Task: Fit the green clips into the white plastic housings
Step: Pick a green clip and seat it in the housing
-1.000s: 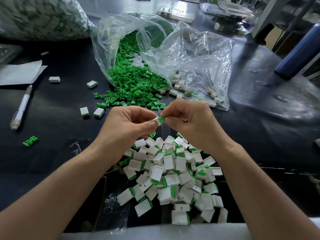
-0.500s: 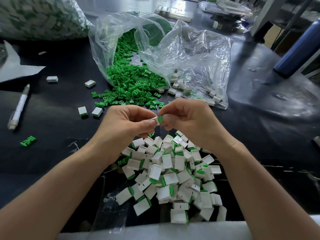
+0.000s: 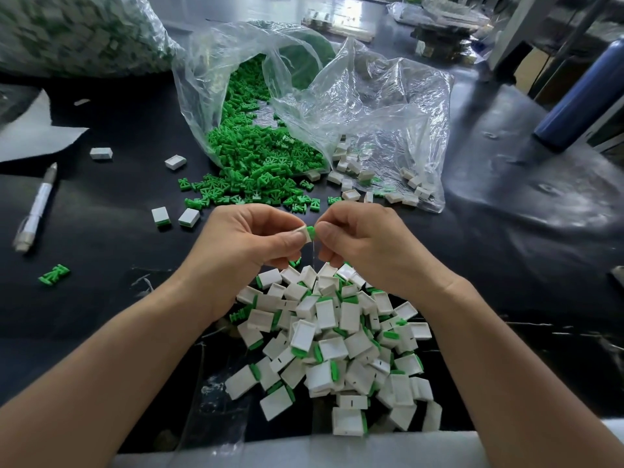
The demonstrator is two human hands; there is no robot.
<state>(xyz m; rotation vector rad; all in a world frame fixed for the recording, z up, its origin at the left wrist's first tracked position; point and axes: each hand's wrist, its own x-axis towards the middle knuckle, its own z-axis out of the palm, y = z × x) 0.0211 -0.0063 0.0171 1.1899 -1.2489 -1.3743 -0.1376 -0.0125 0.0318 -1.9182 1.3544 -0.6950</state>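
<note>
My left hand (image 3: 250, 241) pinches a small white housing (image 3: 306, 234) between thumb and fingers. My right hand (image 3: 364, 241) pinches a green clip (image 3: 312, 230) whose end sits in the housing's open side. Both hands meet above a pile of white housings with green clips fitted (image 3: 337, 342) near the table's front edge. Loose green clips (image 3: 256, 157) spill from an open clear plastic bag (image 3: 236, 79) beyond my hands. Empty white housings (image 3: 358, 177) lie in a second clear bag (image 3: 388, 106) to the right.
A white pen (image 3: 35, 211) lies at the left on the black table (image 3: 101, 204). Two fitted housings (image 3: 174, 217), stray housings (image 3: 175, 162) and a lone green clip (image 3: 54, 274) lie left of my hands. A blue cylinder (image 3: 584, 92) stands far right, a large filled bag (image 3: 77, 32) far left.
The green clip has gone a little further into the white housing between my fingertips. My hands stay together in nearly the same place.
</note>
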